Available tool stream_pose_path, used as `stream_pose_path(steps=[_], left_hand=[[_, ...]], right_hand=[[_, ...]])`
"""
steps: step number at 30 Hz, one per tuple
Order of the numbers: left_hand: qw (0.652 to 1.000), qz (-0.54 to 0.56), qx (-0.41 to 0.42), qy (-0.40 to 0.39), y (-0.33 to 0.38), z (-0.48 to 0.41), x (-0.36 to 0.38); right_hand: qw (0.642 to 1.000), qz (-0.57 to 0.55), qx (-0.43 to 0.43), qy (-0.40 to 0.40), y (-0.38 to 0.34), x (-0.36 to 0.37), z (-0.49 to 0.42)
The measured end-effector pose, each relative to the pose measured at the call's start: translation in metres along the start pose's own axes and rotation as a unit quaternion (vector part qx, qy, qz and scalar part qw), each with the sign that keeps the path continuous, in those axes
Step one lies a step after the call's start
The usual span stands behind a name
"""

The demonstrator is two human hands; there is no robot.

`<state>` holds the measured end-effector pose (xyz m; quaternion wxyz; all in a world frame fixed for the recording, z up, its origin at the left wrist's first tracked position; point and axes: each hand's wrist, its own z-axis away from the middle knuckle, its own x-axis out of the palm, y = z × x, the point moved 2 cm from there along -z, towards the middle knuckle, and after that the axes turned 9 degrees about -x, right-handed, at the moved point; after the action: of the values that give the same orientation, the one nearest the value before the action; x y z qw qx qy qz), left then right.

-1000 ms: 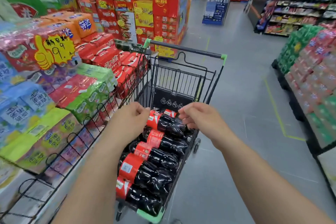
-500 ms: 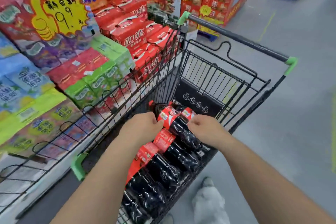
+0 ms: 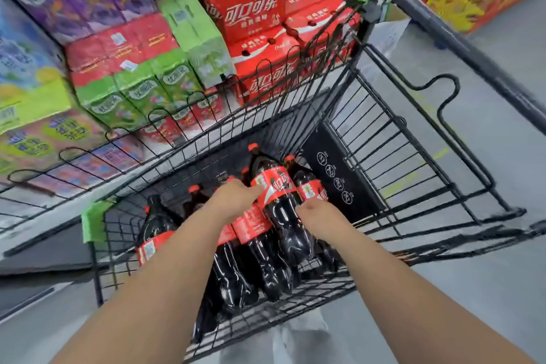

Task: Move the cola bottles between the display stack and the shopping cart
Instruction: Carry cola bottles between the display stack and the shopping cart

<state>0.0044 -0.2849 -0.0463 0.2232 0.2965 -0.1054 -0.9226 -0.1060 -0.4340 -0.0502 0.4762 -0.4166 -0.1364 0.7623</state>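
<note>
Both hands are gripping one cola bottle [image 3: 276,184] inside the shopping cart [image 3: 393,139], close to its handle-end wall. The left hand [image 3: 236,201] is clasping the red label. The right hand [image 3: 317,215] is closing on the dark body just below it, fingertips hidden behind the bottle. The bottle is sitting cap-up and tilted, raised above its neighbours.

Judged full, it will likely handle heavy, its smooth plastic yielding slightly and the label giving poor purchase. The body beneath the label looks the sounder hold, and two hands are advisable.

The cart is carrying several more bottles [image 3: 251,257], lying side by side toward its green-capped corner [image 3: 91,223]. The display stack [image 3: 251,11] of red cartons is standing just beyond the cart's far wall.
</note>
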Motion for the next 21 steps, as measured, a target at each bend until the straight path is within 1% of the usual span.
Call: stream_pose_path(steps=[4,8,13,15,17,19,21], left_hand=[[0.998,0.056,-0.030,0.011,0.010,-0.041,0.008],[0.996,0.072,-0.044,-0.001,0.016,-0.088,0.020],[0.982,0.155,-0.106,-0.010,0.018,-0.137,0.041],[0.967,0.223,-0.120,-0.030,0.015,-0.151,0.048],[0.942,0.300,-0.128,-0.077,0.013,-0.159,0.055],[0.923,0.342,-0.128,-0.126,0.013,-0.164,0.059],[0.907,0.372,-0.128,-0.148,0.015,-0.169,0.058]], right_hand=[[0.999,-0.027,0.038,-0.001,0.019,0.013,-0.038],[0.997,-0.026,0.072,0.003,0.036,0.027,-0.074],[0.989,-0.073,0.126,0.040,0.050,0.042,-0.103],[0.987,-0.080,0.130,0.052,0.053,0.046,-0.110],[0.986,-0.073,0.130,0.069,0.059,0.048,-0.117],[0.987,-0.070,0.129,0.059,0.062,0.049,-0.123],[0.989,-0.055,0.125,0.058,0.065,0.049,-0.125]])
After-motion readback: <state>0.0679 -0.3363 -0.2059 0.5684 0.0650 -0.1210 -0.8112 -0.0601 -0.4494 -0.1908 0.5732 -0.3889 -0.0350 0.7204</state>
